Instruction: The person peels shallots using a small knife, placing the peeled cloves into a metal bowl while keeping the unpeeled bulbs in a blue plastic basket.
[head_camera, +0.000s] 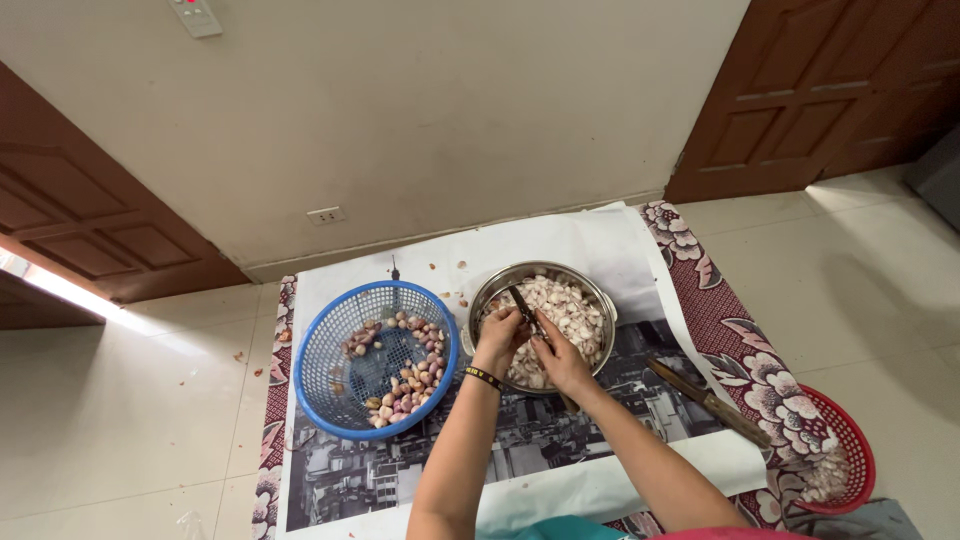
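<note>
Over a steel pot (596, 290) filled with peeled pale shallots, my left hand (498, 340) pinches a small shallot. My right hand (560, 362) grips a small knife (524, 304) whose dark blade points up and left, over the pot. The two hands are close together above the pot's near left side. A dark band circles my left wrist. To the left stands a blue plastic basket (325, 345) with several unpeeled reddish shallots (405, 372).
A large knife with a wooden handle (708, 402) lies on the printed sheet to the right of the pot. A red basket (850, 440) holding peels sits at the lower right on the flowered mat. Wall and wooden doors stand behind.
</note>
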